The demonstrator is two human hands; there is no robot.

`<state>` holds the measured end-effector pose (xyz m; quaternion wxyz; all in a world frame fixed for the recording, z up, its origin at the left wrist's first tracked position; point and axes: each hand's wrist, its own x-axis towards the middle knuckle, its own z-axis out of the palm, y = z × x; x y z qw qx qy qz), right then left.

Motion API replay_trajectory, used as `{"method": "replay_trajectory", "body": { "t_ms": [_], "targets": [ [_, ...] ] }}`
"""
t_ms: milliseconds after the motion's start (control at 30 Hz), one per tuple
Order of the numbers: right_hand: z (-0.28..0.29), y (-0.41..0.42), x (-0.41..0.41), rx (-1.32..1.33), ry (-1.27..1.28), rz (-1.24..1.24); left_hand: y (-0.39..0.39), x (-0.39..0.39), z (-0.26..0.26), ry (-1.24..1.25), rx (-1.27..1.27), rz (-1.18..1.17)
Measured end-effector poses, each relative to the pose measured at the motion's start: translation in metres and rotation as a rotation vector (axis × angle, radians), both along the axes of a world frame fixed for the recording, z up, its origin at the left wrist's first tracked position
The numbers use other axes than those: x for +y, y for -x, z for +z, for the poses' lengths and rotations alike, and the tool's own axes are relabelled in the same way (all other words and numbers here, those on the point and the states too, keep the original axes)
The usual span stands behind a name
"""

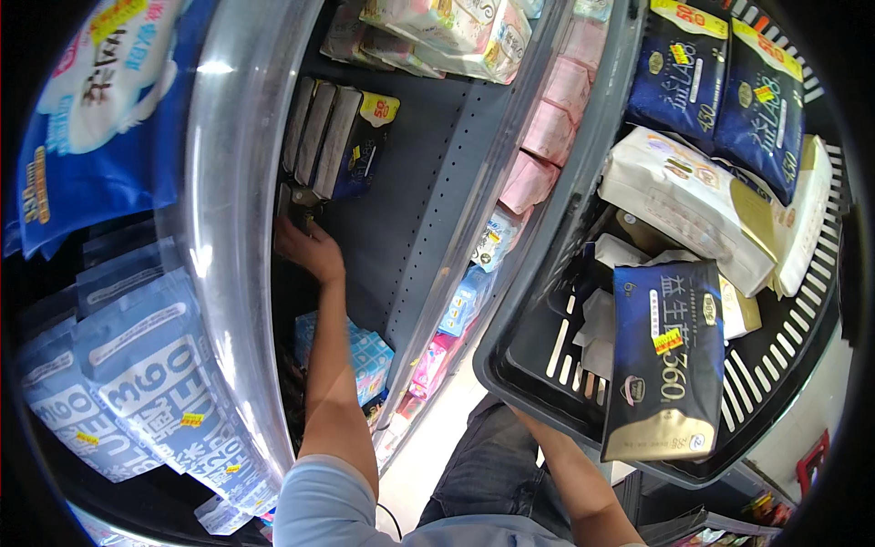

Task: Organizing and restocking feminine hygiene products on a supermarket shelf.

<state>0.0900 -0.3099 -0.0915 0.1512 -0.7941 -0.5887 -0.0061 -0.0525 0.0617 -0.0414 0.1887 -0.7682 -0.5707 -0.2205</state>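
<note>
My left hand [309, 249] reaches onto a dark perforated store shelf [427, 184]. Its fingers are at a small dark package [304, 205], partly hidden, and I cannot tell whether they grip it. Beside it, dark blue packs with yellow corners [355, 143] stand in a row. On the right is a black plastic basket [519, 369] holding dark blue packs [759, 102], a white and gold pack [683, 198] and a dark blue pack with a gold end [666, 362] lying across its near side. My right hand is hidden under the basket; only the forearm shows.
A clear plastic shelf edge [229, 239] curves along the left. Beyond it are light blue packs [164, 383] and a large blue bag [102, 137]. Floral packs [451, 34] and a light blue patterned pack [366, 362] share the shelf. Pink packs [557, 102] line a lower shelf.
</note>
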Motion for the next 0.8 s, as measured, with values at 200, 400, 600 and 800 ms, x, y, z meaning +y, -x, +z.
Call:
{"method": "replay_trajectory", "body": {
  "t_ms": [200,400,600,800],
  "targets": [
    [0.027,-0.004,-0.001,0.206,0.149,-0.055,-0.057,-0.061,0.02,0.117,-0.208,-0.116],
    [0.134,-0.044,0.001,1.418,0.179,-0.04,-0.115,-0.164,0.099,0.327,-0.541,-0.333],
    [0.271,-0.175,-0.034,1.625,-0.123,0.087,-0.193,-0.237,0.167,0.483,-0.466,-0.649],
    [0.222,-0.296,0.017,0.978,-0.418,-0.617,-0.242,-0.278,0.165,0.882,-0.236,-0.754]
  ]
}}
